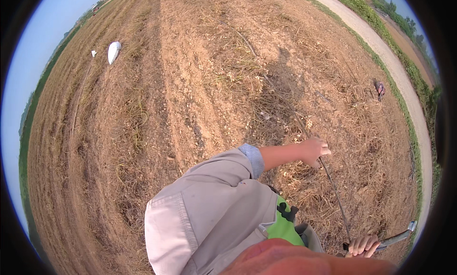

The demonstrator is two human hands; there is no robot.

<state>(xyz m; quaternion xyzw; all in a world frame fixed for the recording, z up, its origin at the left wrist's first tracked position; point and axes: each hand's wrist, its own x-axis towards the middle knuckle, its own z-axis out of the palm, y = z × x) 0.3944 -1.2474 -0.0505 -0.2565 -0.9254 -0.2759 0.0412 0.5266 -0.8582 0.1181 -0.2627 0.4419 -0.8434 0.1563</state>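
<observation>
A long, thin dark hose [337,194] runs over the dry field from far ahead down to my hands. My left hand [313,151], at the end of a beige sleeve with a striped cuff, is closed around it a little above the ground. Lower right, my right hand [364,246] has its fingers wrapped round the hose's near part. From that fist a thicker dark strip [395,239] sticks out to the right, with a pale bluish end; whether it is the same hose I cannot tell. My palms are hidden.
Dried uprooted plants [271,103] with pale pods lie in rows on brown soil. A white sack [114,52] stands far left. A dark reddish object [379,89] lies at right, near a pale path [404,84] edged with green.
</observation>
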